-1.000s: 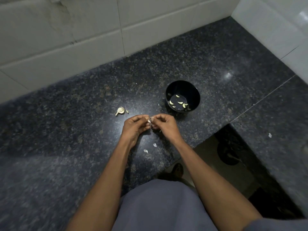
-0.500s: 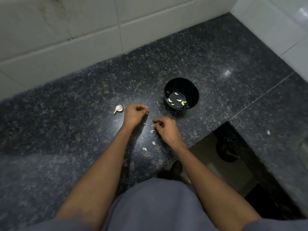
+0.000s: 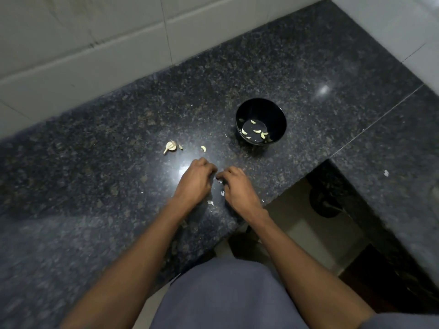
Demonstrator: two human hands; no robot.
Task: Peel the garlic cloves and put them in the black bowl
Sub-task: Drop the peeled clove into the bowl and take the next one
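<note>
About 5 peeled cloves (image 3: pixel 257 131) lie in the bottom of the bowl (image 3: pixel 261 110), so part of the job is done. What is left sits on the bench (image 3: pixel 95 162): a small piece of the garlic head (image 3: pixel 170 146) with its stem, a tiny bit just beside it, and 1 loose clove (image 3: pixel 203 148) a little to its right. Whether that loose clove is peeled I cannot tell. My guess is that only a few cloves remain, all from that last piece of the head.

Both hands are low over the bench, close together, near the front edge. The left hand (image 3: pixel 194 179) has its fingers curled under, knuckles up; whether it holds anything is hidden. The right hand (image 3: pixel 237 186) is also curled, its fingers (image 3: pixel 225 175) bent toward the left hand, with a white scrap (image 3: pixel 220 181) in the gap by its fingertips; I cannot tell whether it pinches that scrap or only touches it. 2 more skins (image 3: pixel 210 202) lie on the bench between the wrists.

The loose clove lies just beyond the left hand's knuckles, apart from them, and the head piece is farther out to the left. The bowl stands beyond the right hand, well apart from both hands.
</note>
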